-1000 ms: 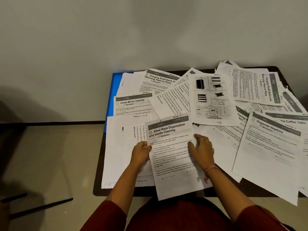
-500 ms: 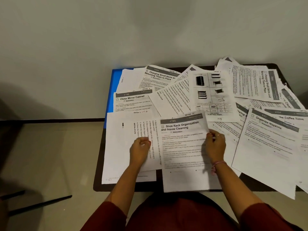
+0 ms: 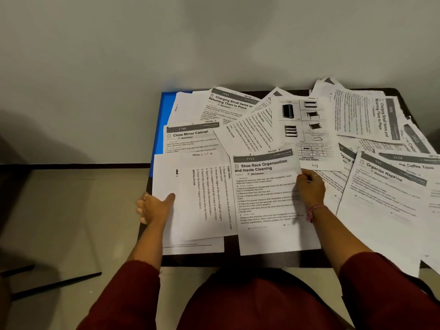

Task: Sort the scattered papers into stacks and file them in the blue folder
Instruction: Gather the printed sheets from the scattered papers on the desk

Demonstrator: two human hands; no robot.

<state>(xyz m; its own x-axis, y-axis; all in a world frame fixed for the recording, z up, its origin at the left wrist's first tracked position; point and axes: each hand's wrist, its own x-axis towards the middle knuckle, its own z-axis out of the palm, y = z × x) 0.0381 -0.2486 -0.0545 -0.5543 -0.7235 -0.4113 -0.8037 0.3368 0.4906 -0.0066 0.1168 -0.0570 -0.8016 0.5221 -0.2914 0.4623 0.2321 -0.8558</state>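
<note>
Several printed sheets lie scattered over a dark table (image 3: pixel 231 244). The blue folder (image 3: pixel 164 110) lies at the table's back left, mostly covered by papers, with only its left strip showing. My left hand (image 3: pixel 154 207) grips the left edge of a sideways "Task Goal" sheet (image 3: pixel 202 194), thumb on top and fingers under it. My right hand (image 3: pixel 309 189) pinches the right edge of the "Shoe Rack Organization" sheet (image 3: pixel 266 201), which lies flat at the front middle beside the left sheet.
A "Close Mirror Cabinet" sheet (image 3: pixel 190 139) and a furniture picture sheet (image 3: pixel 302 125) lie behind my hands. An "Organize Napkins" sheet (image 3: pixel 385 206) overhangs the table's front right. The wall stands right behind the table. Floor and a dark chair leg (image 3: pixel 54 284) are at left.
My right hand slid the "Shoe Rack" sheet to the right, off the sideways sheet. My left hand moved left from the sheet's middle to the sideways sheet's left edge and took hold of it.
</note>
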